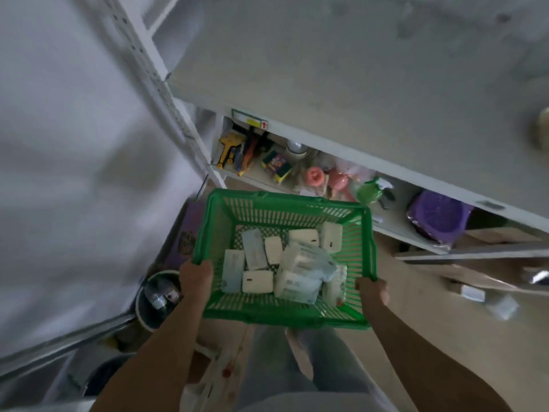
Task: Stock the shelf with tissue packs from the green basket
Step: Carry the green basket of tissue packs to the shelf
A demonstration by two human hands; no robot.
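Observation:
The green basket [285,209] hangs in front of me, below the shelf. My left hand [196,275] grips its left rim and my right hand [373,289] grips its right rim. Several white and pale blue tissue packs [258,281] lie jumbled on its floor, with a larger clear-wrapped bundle [306,263] among them. The grey shelf board [341,84] stretches above the basket, its top surface bare in this view.
A lower shelf [392,224] behind the basket holds toys, a yellow tool, a pink item, a green spray bottle [370,190] and a purple tub [436,217]. A white perforated upright [160,93] stands left. A dark bucket [157,295] sits on the floor at left.

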